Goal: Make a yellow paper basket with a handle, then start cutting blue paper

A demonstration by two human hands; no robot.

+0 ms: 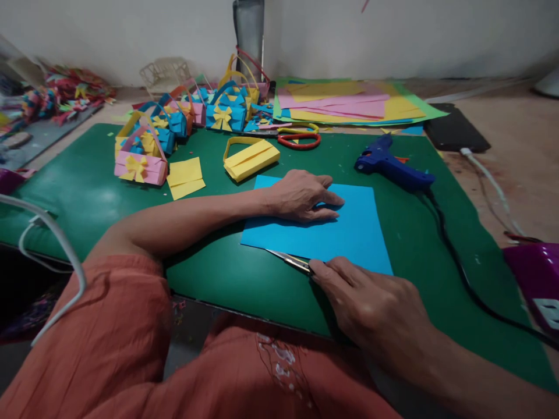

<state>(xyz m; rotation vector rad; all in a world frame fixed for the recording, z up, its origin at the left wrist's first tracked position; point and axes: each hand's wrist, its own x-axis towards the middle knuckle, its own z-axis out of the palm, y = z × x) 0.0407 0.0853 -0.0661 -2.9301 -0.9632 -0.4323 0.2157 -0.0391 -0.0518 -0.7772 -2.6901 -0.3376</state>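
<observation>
A sheet of blue paper (pixel 358 227) lies on the green mat. My left hand (pixel 303 196) rests flat across its upper part, fingers spread and pressing on the sheet. My right hand (pixel 375 311) is closed around a craft knife (pixel 297 263) with a thin, pointed silver blade. That blade points left, along the sheet's near edge; its handle is mostly hidden in my fingers. Beyond my left hand sits a small yellow paper bag (pixel 252 158) with a strap. A folded yellow paper piece (pixel 186 177) lies to its left.
Several small paper bags with bows (pixel 140 167) stand at the back left. Scissors (pixel 299 138) lie near stacked coloured paper (pixel 332 102). A blue glue gun (pixel 393 166) with a black cord rests at right, near a phone (pixel 456 128) and a purple socket box (pixel 535 273).
</observation>
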